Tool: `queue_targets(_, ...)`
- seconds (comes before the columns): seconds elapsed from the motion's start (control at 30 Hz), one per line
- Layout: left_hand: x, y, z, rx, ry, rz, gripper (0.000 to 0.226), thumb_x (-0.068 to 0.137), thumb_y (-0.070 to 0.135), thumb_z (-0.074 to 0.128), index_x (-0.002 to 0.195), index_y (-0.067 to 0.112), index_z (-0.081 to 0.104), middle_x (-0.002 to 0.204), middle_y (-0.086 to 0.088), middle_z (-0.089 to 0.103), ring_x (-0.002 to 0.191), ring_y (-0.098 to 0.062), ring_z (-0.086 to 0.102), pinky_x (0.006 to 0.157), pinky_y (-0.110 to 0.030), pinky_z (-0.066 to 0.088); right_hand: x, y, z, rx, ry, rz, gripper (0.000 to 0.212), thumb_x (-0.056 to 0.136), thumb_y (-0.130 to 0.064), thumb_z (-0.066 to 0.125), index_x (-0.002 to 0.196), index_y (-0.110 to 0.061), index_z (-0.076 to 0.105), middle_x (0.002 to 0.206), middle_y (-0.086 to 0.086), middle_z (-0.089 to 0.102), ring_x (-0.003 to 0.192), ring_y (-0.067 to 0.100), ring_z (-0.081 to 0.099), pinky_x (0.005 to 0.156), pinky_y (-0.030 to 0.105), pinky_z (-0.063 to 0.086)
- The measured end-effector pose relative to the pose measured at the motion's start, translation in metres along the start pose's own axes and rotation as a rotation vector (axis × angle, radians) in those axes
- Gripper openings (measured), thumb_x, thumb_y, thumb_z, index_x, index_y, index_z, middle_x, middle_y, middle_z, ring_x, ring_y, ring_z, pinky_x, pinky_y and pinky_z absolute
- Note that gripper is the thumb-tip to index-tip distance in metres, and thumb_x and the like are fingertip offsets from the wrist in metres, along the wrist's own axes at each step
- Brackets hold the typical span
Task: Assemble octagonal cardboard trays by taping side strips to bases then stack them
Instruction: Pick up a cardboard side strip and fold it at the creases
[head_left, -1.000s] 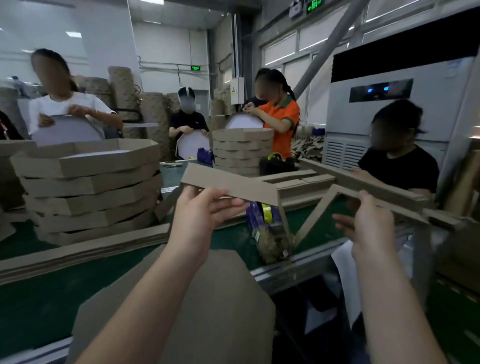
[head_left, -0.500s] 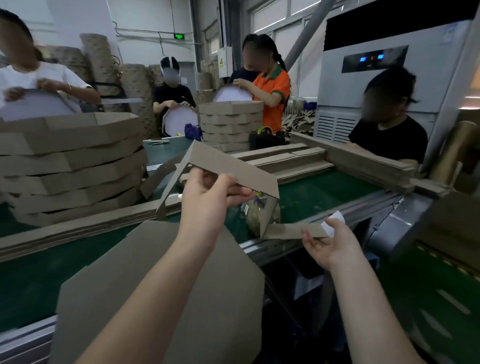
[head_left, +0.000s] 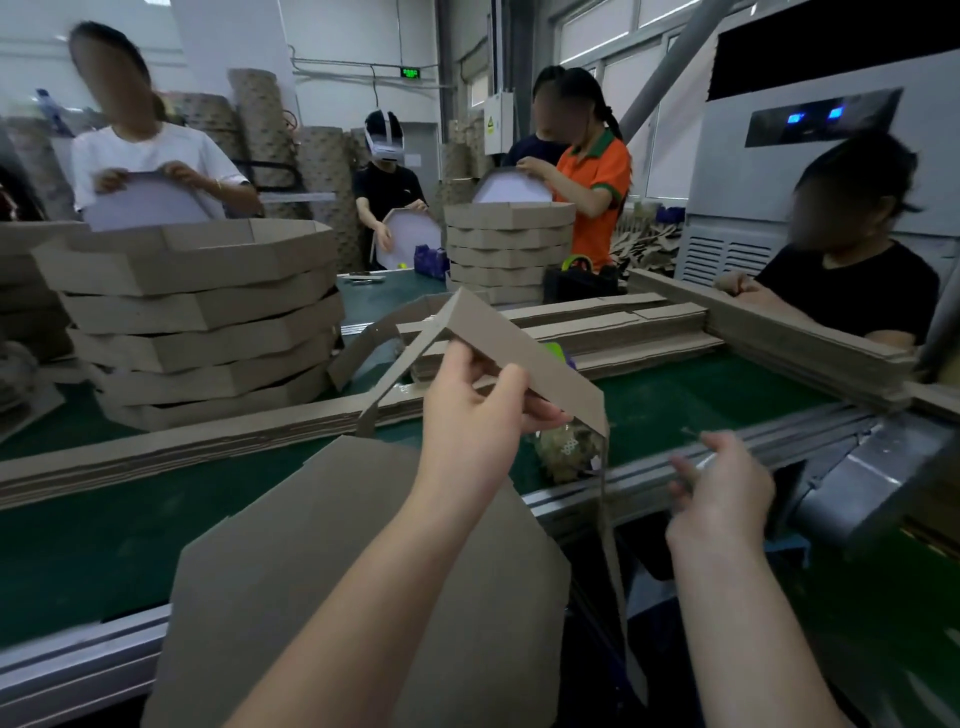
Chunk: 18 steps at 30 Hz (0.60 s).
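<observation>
My left hand (head_left: 475, 415) grips a folded brown cardboard side strip (head_left: 524, 351) from below and holds it up over the green belt. The strip bends in several places; one end hangs down past the belt's edge, the other arcs away to the far left. A flat octagonal cardboard base (head_left: 322, 582) lies under my left forearm, overhanging the near rail. My right hand (head_left: 722, 491) hovers to the right of the hanging end, apart from it, fingers curled and blurred; whether it holds anything is hidden. A stack of finished octagonal trays (head_left: 197, 317) stands at the left.
Flat strips lie in piles on the green belt (head_left: 675, 395) at the middle (head_left: 613, 332) and along the left front (head_left: 156, 457). A second tray stack (head_left: 509, 249) stands farther back. Several people work around the belt; one sits close at the right (head_left: 852, 280). A metal rail (head_left: 779, 457) edges the belt.
My right hand has let go of the strip's end, which now hangs straight down, and has moved right. My left hand has kept its grip on the strip.
</observation>
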<state>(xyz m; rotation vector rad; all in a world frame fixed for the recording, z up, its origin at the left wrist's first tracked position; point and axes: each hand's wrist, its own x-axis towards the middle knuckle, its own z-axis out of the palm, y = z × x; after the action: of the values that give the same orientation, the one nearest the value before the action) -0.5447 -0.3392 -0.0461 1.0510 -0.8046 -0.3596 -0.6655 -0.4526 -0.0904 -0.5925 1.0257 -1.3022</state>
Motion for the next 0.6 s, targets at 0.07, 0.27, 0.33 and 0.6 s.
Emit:
queue_targets(0.07, 0.000, -0.003, -0.001, 0.025, 0.004, 0.013, 0.024, 0.089, -0.001, 0.048, 0.097, 0.020, 0.057, 0.089, -0.009, 0.065, 0.056, -0.023, 0.067, 0.058, -0.036, 0.059, -0.027, -0.021, 0.032, -0.174, -0.243, -0.384, 0.008, 0.091, -0.023, 0.052, 0.092, -0.027, 0.059, 0.106, -0.006, 0.064, 0.075, 0.001, 0.062, 0.064, 0.022, 0.041)
queue_targets(0.27, -0.005, -0.008, 0.000, 0.263, -0.004, 0.063, 0.017, 0.078, 0.011, 0.049, 0.093, 0.016, 0.054, 0.072, -0.004, 0.068, 0.058, -0.024, 0.070, 0.060, -0.047, 0.059, -0.089, -0.060, 0.137, -1.143, -1.040, -0.720, 0.051, 0.084, -0.063, 0.057, 0.108, -0.019, 0.068, 0.102, 0.003, 0.066, 0.092, 0.011, 0.059, 0.067, 0.026, 0.040)
queue_targets(0.33, -0.004, -0.008, -0.005, 0.356, -0.014, 0.086, 0.016, 0.081, 0.006, 0.050, 0.093, 0.017, 0.050, 0.072, -0.005, 0.069, 0.055, -0.021, 0.070, 0.060, -0.043, 0.059, -0.097, -0.057, 0.162, -1.422, -1.105, -0.787, 0.053, 0.082, -0.057, 0.066, 0.114, -0.016, 0.066, 0.106, 0.004, 0.067, 0.091, 0.014, 0.060, 0.074, 0.028, 0.046)
queue_targets(0.6, 0.002, -0.006, -0.070, 0.065, -0.210, -0.104, 0.040, 0.081, 0.033, 0.069, 0.115, 0.015, 0.060, 0.109, 0.001, 0.072, 0.097, -0.013, 0.067, 0.080, -0.030, 0.056, -0.085, -0.056, 0.161, -1.230, -1.205, -0.676, 0.023, 0.075, -0.021, 0.080, 0.098, -0.024, 0.077, 0.096, -0.005, 0.072, 0.091, 0.011, 0.065, 0.077, 0.021, 0.049)
